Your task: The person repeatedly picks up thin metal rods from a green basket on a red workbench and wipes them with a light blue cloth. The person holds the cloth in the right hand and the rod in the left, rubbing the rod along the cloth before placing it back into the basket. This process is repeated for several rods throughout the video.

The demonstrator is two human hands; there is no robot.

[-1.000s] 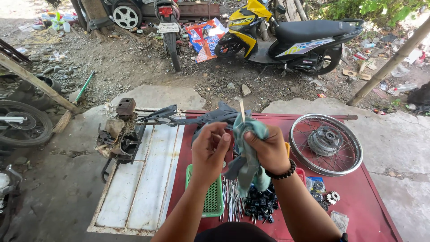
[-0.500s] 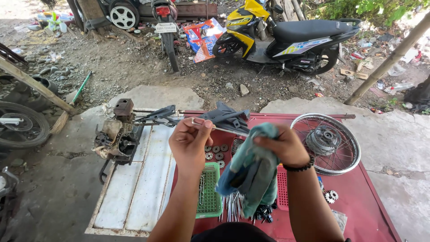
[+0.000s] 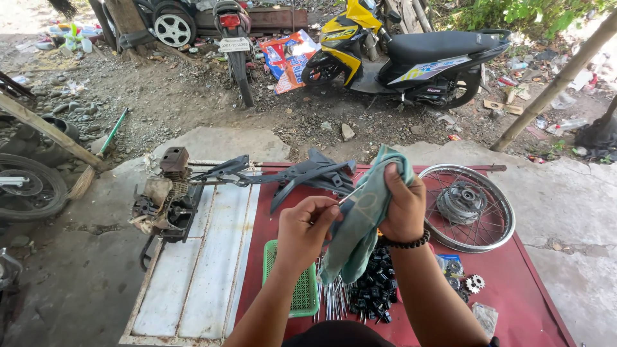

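Observation:
My left hand (image 3: 307, 232) pinches a thin metal spoke (image 3: 349, 193) whose far end goes into a teal cloth (image 3: 360, 222). My right hand (image 3: 403, 204), with a black bead bracelet, grips that cloth around the spoke. Both hands hover over a red table (image 3: 540, 289). Below them lie a bundle of loose spokes (image 3: 334, 301), a pile of small black parts (image 3: 376, 289) and a green plastic basket (image 3: 303, 292).
A spoked wheel rim with hub (image 3: 468, 205) lies right of my hands; a sprocket (image 3: 474, 283) and small bags near it. A dark plastic fairing (image 3: 308, 175) sits at the table's far edge. An engine (image 3: 164, 202) rests on a white panel (image 3: 199, 270). Motorbikes (image 3: 411, 54) stand beyond.
My hands came closer together and lower. The left hand, earlier raised with a small part, now holds a spoke running into the cloth in my right hand.

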